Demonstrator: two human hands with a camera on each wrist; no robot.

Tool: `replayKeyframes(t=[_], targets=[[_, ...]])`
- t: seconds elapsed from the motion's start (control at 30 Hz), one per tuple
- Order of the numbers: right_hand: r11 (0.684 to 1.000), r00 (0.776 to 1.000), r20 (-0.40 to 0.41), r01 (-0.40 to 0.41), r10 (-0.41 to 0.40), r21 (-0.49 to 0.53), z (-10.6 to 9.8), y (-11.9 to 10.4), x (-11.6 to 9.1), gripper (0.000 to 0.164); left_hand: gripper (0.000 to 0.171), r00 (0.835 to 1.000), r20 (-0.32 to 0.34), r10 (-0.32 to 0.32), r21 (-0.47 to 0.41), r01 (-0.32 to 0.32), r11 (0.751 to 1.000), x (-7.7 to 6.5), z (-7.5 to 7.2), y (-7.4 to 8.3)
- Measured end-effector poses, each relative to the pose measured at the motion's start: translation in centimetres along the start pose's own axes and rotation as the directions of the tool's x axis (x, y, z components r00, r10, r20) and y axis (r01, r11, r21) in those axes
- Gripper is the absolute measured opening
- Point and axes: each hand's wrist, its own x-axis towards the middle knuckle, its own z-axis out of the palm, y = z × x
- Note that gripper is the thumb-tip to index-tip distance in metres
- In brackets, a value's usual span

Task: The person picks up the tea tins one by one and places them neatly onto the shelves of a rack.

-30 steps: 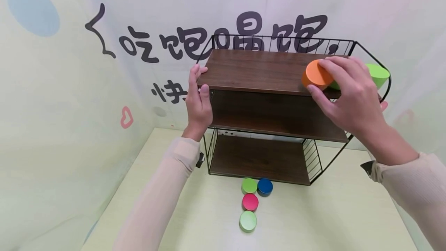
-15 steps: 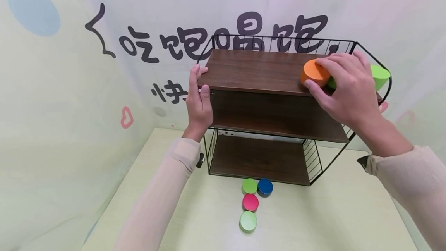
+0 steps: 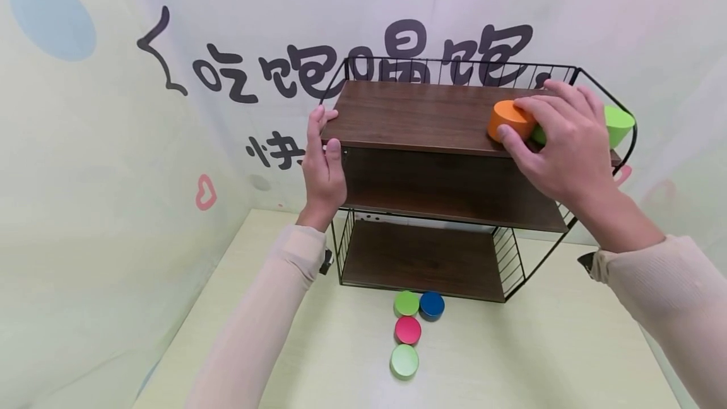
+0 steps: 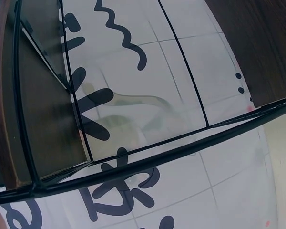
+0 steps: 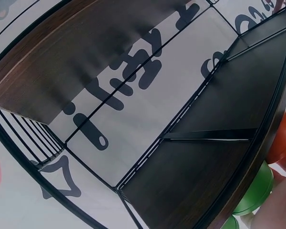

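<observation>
In the head view my right hand [image 3: 573, 137] holds a short orange round container [image 3: 510, 120] between thumb and fingers, at the front right of the top shelf board [image 3: 420, 112]. Behind that hand, green ones partly show, including a lime green container [image 3: 618, 124] at the right end. The right wrist view catches the orange container [image 5: 282, 138] and a green one [image 5: 255, 193] beyond the board's edge. My left hand [image 3: 324, 172] grips the left end of the black wire rack [image 3: 339, 251], thumb at the board's front corner, a fingertip over its top.
Below are a middle board [image 3: 454, 191] and a bottom board [image 3: 423, 257]. On the table [image 3: 511, 358] before the rack lie round pieces: green [image 3: 406, 303], blue [image 3: 432, 305], red [image 3: 407, 330] and pale green [image 3: 404, 360]. A printed cloth [image 3: 272, 5] hangs behind.
My right hand has shifted slightly left with the orange container. The container has levelled from a tilt and come down against the top board. My left hand stays put.
</observation>
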Motion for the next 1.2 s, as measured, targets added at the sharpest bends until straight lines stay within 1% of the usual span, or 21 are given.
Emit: replayKeyframes(t=[0.17,0.3,0.43,0.67,0.87,1.1,1.2], targets=[[1.000,1.000,-0.023,0.015,-0.015,0.010,0.1,0.1,-0.1,0.043,0.053,1.000,-0.002,-0.001,0.000,0.001,1.000,0.0,0.0,0.0],[0.999,0.996,-0.086,0.023,-0.021,0.028,0.1,0.2,-0.4,0.044,0.053,1.000,0.001,-0.003,-0.002,0.003,1.000,0.0,0.0,0.1],[0.999,0.987,-0.161,0.018,-0.009,0.052,-0.1,0.1,-0.7,0.048,0.053,1.000,0.003,-0.004,-0.003,0.004,1.000,0.1,0.1,0.1],[0.998,0.975,-0.221,0.000,0.014,0.067,-0.8,-0.6,-1.4,0.056,0.054,1.000,0.004,-0.007,0.003,0.007,1.000,0.1,0.0,0.2],[0.992,0.956,-0.294,0.028,0.010,0.124,-1.1,-1.8,-2.5,0.057,0.054,1.000,0.003,-0.010,0.002,0.010,1.000,0.0,0.0,0.2],[0.989,0.953,-0.302,0.039,0.006,0.143,-0.8,-3.2,-4.6,0.060,0.054,1.000,0.000,-0.008,0.003,0.008,1.000,0.0,0.1,0.1],[0.988,0.952,-0.306,0.050,-0.002,0.147,-0.4,-3.7,-5.4,0.059,0.054,1.000,0.000,-0.008,0.003,0.008,1.000,0.1,0.0,0.2]])
